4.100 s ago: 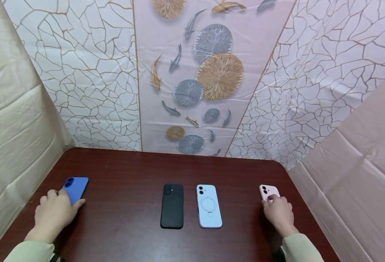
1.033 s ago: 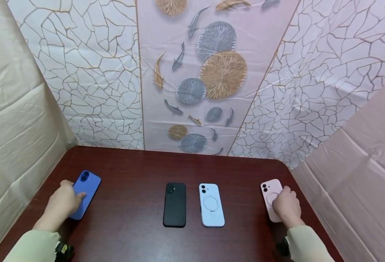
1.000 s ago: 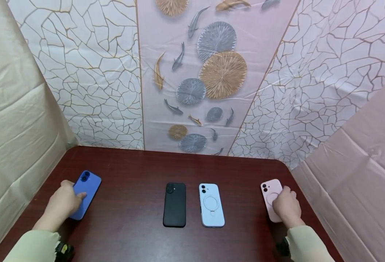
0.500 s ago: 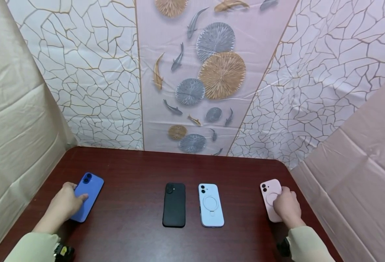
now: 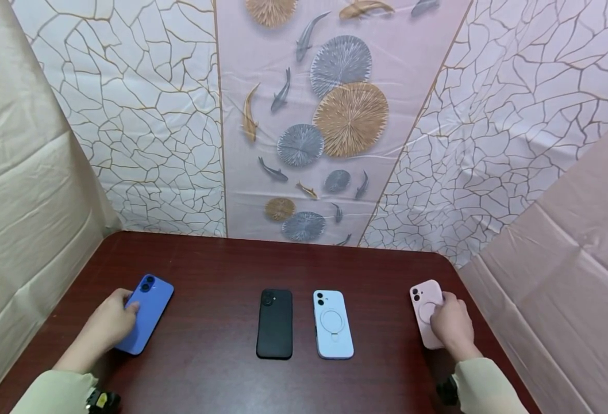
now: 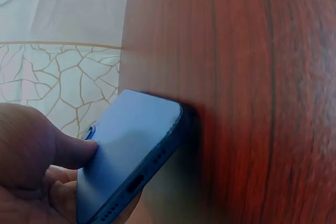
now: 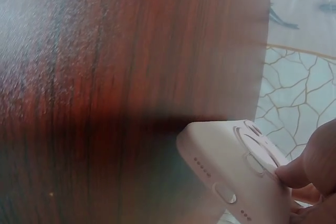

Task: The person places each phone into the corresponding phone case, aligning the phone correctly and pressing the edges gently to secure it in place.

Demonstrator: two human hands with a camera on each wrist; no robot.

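Observation:
On the left of the head view, my left hand (image 5: 112,322) grips a blue phone (image 5: 151,310) by its left edge, thumb on the back. The left wrist view shows the thumb of that hand (image 6: 47,150) on the blue phone (image 6: 136,124), fingers curled beneath it. At the right, a pink phone (image 5: 424,305) with a ring on its back is held along its right edge by my right hand (image 5: 454,325). In the right wrist view the right hand (image 7: 315,166) pinches the pink phone (image 7: 226,156), its port end facing the camera.
A black phone (image 5: 275,325) lies near the middle of the dark red table (image 5: 216,270). To its right lies a light blue phone (image 5: 333,325) with a ring on its back. Patterned cloth (image 5: 169,144) hangs behind the table, and plain cloth flanks both sides.
The left hand and the blue phone have shifted right, toward the middle. The pink phone has moved very slightly left with the right hand. Black and light blue phones stay in place.

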